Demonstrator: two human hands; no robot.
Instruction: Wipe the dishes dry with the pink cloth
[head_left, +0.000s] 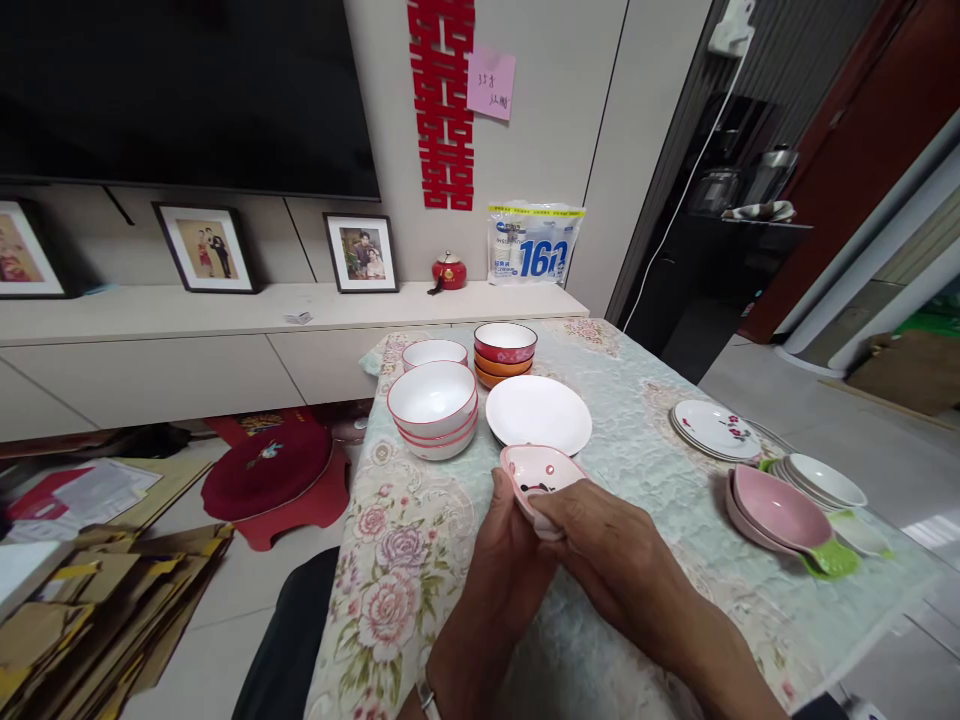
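Bowl (531,463), small and pink-rimmed with a painted face inside, sits between both hands, tilted so that its inside shows to the camera. Left hand (508,565) cups it from the left and below, the thumb upright against the outer left side near the rim. Right hand (619,535) covers the near right part, its fingers bent over the rim and lying against the inside, so the grip is narrow and the wall is pinched there. A pale patch beneath those fingers is too hidden to tell whether it is the bowl's own side or something else. The far rim stands clear of the grip and, in this view, overlaps the near edge of a white plate (538,412). Left of that plate is a stack of red-rimmed bowls (433,398), with another stack (435,352) just behind; beyond the plate, a red bowl (505,345) rests on orange ones (504,369). Well apart, toward the right edge of the floral cloth (390,610), lie flowered plates (712,430), white bowls (829,478) and pink dishes (776,503) with a green handle (832,560). A bracelet (427,697) circles the left wrist.
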